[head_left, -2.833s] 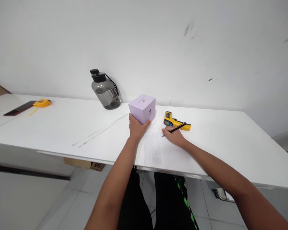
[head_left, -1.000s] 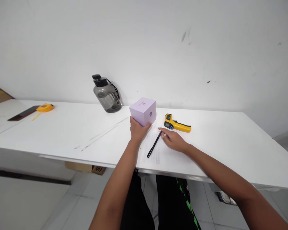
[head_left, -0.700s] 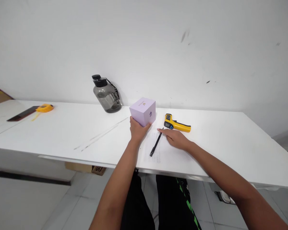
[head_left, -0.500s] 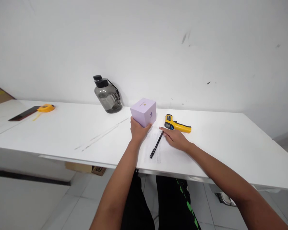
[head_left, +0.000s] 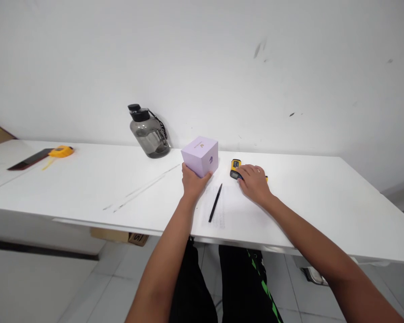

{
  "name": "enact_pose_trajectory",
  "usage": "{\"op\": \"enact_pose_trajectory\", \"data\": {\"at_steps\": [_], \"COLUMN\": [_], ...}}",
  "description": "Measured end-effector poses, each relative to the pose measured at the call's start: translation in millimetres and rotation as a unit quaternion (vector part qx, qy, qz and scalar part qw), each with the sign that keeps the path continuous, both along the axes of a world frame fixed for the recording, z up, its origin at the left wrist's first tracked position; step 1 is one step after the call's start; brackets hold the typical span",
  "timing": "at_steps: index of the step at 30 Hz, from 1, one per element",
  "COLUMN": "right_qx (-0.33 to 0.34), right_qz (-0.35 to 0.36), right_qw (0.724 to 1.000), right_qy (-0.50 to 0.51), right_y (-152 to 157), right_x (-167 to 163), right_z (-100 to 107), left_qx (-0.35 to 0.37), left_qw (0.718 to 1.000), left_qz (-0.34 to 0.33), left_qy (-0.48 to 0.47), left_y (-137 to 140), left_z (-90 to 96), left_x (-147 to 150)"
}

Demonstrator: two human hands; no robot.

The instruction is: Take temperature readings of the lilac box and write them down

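Gripping the lilac box (head_left: 199,155) from its near side, my left hand (head_left: 192,181) has fingers curled against it on the white table (head_left: 87,184). My right hand (head_left: 255,181) lies over the yellow thermometer gun (head_left: 235,165), fingers loosely bent; whether they clasp it I cannot tell. Between the hands the black pen (head_left: 215,202) rests free on a printed sheet (head_left: 222,211).

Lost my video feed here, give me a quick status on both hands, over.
Left hand gripping lilac box on the table. Right hand laid over yellow infrared thermometer, grip unclear. Black pen lies loose on paper between them.
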State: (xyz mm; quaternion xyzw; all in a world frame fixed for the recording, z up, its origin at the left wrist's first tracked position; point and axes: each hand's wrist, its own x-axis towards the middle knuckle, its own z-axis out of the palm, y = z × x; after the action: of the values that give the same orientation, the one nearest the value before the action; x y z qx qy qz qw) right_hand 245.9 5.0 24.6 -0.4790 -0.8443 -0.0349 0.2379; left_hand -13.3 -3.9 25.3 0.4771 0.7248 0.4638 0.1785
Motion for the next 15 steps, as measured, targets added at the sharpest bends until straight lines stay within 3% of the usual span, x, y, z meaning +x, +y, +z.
{"op": "enact_pose_trajectory", "data": {"at_steps": [4,11,15], "right_qx": [-0.075,-0.177,-0.187], "right_qz": [-0.120,-0.156,-0.167], "right_qw": [0.989,0.971,0.965], "right_qy": [-0.034,-0.035,0.073], "right_y": [4,7,3], "right_x": [6,5,2], "right_z": [1,12,19], "left_qx": [-0.004,-0.006,-0.001], "left_qw": [1.000,1.000,1.000], "left_qz": [0.003,0.004,0.011], "left_qy": [0.004,0.007,0.000], "left_y": [0,0,2], "left_z": [0.0,-0.9,-4.1], "left_x": [1,0,-1]}}
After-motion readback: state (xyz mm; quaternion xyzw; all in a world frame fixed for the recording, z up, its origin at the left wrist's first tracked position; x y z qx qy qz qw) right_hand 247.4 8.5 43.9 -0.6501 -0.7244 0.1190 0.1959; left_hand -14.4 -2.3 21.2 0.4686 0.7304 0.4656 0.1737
